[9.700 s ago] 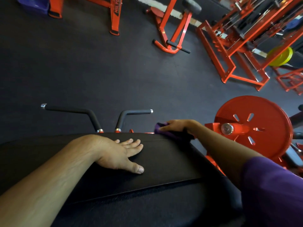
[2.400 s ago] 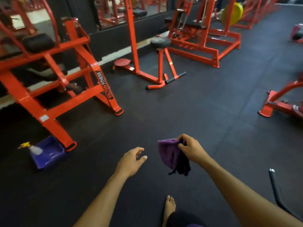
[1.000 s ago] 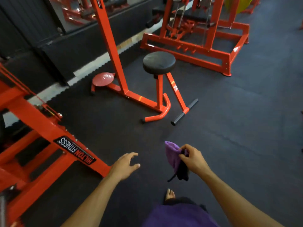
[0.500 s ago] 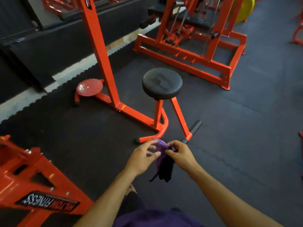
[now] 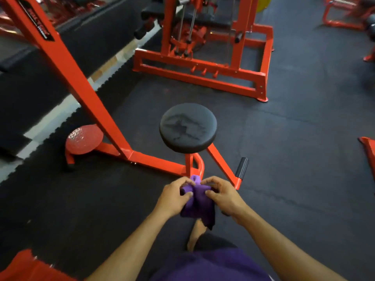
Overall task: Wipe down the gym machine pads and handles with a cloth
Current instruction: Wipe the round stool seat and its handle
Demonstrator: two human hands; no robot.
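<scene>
A purple cloth (image 5: 197, 203) hangs bunched between both hands at the lower middle of the head view. My left hand (image 5: 174, 196) pinches its left side and my right hand (image 5: 222, 194) pinches its right side. Just beyond the hands stands a round black seat pad (image 5: 187, 127) on an orange machine frame (image 5: 154, 161). A short black grip (image 5: 241, 167) sticks out at the frame's foot, right of the hands.
An orange slanted upright (image 5: 67, 72) rises at the left with a round red foot plate (image 5: 84, 137) at its base. A larger orange cable machine (image 5: 203, 67) stands behind the seat. More orange frame shows at the bottom left (image 5: 26, 266) and right edge (image 5: 368, 147). Black rubber floor lies all around.
I have come closer to the round seat, which now looms larger. My left hand has taken a firmer hold of the cloth alongside the right, bunching it between them.
</scene>
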